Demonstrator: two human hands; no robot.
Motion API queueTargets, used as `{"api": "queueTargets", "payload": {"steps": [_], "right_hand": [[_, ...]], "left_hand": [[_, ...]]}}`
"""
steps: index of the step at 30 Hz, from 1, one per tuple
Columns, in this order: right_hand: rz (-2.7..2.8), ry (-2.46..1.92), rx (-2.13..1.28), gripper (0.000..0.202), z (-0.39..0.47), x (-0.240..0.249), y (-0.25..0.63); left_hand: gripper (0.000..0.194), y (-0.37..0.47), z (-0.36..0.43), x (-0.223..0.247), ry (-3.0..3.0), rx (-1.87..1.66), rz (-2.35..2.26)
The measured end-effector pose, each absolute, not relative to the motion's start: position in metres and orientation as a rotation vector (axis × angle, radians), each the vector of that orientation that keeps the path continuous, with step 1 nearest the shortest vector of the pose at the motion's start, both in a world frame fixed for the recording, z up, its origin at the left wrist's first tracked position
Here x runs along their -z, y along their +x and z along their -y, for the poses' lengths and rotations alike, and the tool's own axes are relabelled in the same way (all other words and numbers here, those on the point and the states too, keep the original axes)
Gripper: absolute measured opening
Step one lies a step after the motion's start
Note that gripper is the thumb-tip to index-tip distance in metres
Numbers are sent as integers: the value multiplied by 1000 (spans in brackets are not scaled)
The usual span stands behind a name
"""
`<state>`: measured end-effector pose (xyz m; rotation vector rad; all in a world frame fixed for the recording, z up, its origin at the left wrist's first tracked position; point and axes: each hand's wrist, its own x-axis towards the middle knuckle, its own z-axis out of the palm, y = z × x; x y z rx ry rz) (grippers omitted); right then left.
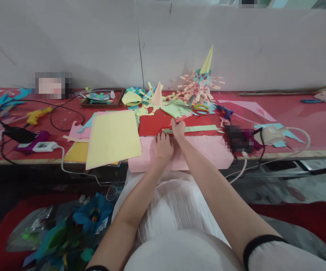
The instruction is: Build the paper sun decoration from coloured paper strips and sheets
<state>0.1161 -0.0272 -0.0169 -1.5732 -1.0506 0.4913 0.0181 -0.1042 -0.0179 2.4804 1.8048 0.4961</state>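
Note:
My left hand (pixel 164 146) lies flat on a pink sheet (pixel 205 152) at the table's front edge, fingers pointing to the far side. Just right of it, my right hand (pixel 178 128) is closed around a thin red tool (pixel 182 118), too small to identify. Beneath and beyond my fingers is a red sheet (pixel 151 124). A narrow pale green strip (pixel 202 128) runs to the right from my right hand. A large yellow sheet (pixel 113 139) lies to the left of my hands.
Behind stand a pink cone (pixel 157 96) and a yellow-tipped paper figure (pixel 202 77). Yellow scissors (pixel 201 109) and a blue glue gun (pixel 224 111) lie at right; a yellow glue gun (pixel 38 114), power strips and cables spread left and right.

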Motion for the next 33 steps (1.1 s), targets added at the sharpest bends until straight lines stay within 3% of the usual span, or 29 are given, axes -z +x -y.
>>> {"api": "queueTargets", "payload": {"steps": [7, 15, 24, 33], "right_hand": [[1066, -1517, -793, 23, 18, 20, 128], [1225, -1531, -559, 29, 24, 27, 126], [1244, -1525, -542, 29, 23, 27, 126], [1207, -1508, -610, 31, 28, 20, 123]], "left_hand": [[39, 18, 105, 17, 2486, -486, -1786], [38, 16, 106, 18, 2516, -503, -1787], [43, 17, 106, 14, 2579, -371, -1717], [42, 16, 104, 20, 2590, -471, -1689]]}}
